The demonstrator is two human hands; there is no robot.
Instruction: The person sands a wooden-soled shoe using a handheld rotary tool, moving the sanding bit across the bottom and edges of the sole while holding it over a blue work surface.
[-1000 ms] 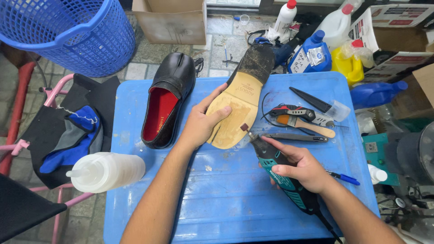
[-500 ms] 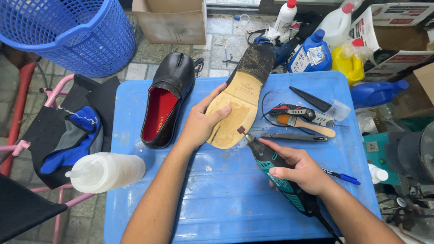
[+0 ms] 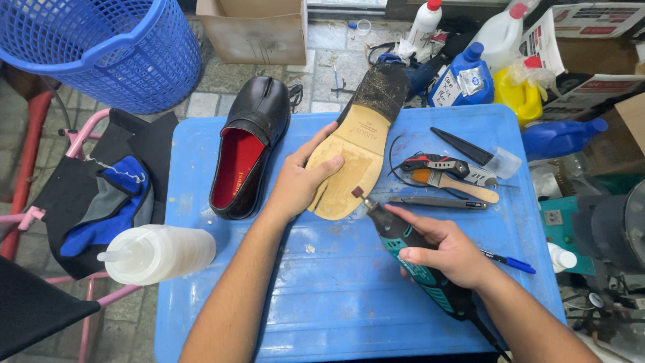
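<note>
On the blue worktop [image 3: 336, 316], we are working on an upturned shoe [image 3: 359, 148].
Our left hand [image 3: 299, 181] is gripping its tan sole; our right hand [image 3: 447, 252] is clasping a teal rotary tool [image 3: 410, 252].

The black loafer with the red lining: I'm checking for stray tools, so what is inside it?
Inside the black leather loafer, only red lining shows, from heel to mid-foot. The toe end is covered by the upper, so anything there is hidden.

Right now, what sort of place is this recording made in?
Probably a small shoe-repair workbench. The left hand steadies an upturned shoe on a blue plastic table, the right hand holds a rotary tool, and glue-type bottles stand behind.
</note>
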